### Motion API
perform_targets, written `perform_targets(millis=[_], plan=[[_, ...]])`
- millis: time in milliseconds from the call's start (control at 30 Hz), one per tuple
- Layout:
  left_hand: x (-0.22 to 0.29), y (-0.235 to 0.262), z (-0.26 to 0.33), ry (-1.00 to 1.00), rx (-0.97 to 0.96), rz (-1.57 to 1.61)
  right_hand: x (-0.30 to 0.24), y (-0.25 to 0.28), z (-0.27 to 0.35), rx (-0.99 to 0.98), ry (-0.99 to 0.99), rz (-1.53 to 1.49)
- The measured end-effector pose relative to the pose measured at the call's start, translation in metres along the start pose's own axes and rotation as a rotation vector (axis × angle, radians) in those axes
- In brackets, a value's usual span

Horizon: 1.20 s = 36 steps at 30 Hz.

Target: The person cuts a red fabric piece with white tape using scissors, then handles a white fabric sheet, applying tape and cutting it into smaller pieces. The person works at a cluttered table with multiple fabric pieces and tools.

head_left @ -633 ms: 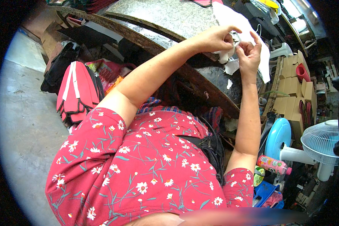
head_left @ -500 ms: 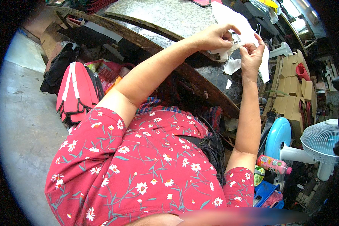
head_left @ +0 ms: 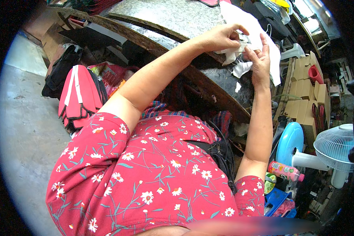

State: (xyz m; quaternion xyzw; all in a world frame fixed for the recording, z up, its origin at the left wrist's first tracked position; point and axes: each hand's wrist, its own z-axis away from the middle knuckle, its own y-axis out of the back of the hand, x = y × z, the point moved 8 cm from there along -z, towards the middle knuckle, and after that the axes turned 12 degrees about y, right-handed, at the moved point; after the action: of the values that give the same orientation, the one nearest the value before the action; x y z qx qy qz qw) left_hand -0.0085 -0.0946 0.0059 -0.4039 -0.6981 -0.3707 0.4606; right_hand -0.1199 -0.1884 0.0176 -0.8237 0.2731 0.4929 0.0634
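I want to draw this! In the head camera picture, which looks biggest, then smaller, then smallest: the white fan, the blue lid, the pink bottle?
1. White fan, biggest.
2. Blue lid, a bit smaller; the two sit close together, so that order is fairly safe.
3. Pink bottle, clearly smallest.

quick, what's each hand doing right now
Left hand: closed, pinching the white fabric.
Right hand: fingers pinched on the same white fabric.
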Motion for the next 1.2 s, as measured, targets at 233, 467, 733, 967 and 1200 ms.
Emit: perform_targets(millis=[233,467,733,967,1200], plan=[[0.003,-0.003,0.000,-0.066,0.048,-0.117,0.002,0.021,-0.005,0.180,0.068,-0.186],[0.003,0.008,0.003,0.043,0.074,0.194,0.002,0.026,-0.005,0.212,0.034,-0.093],[0.028,0.032,0.036,-0.006,0.274,-0.461,0.005,0.011,-0.002,0.106,0.010,0.018],[0.027,0.072,0.050,-0.027,0.366,-0.713,0.001,0.038,-0.005,0.201,0.118,0.062],[0.029,0.084,0.058,0.040,0.407,-0.971,-0.052,0.027,-0.017,0.137,0.201,0.086]])
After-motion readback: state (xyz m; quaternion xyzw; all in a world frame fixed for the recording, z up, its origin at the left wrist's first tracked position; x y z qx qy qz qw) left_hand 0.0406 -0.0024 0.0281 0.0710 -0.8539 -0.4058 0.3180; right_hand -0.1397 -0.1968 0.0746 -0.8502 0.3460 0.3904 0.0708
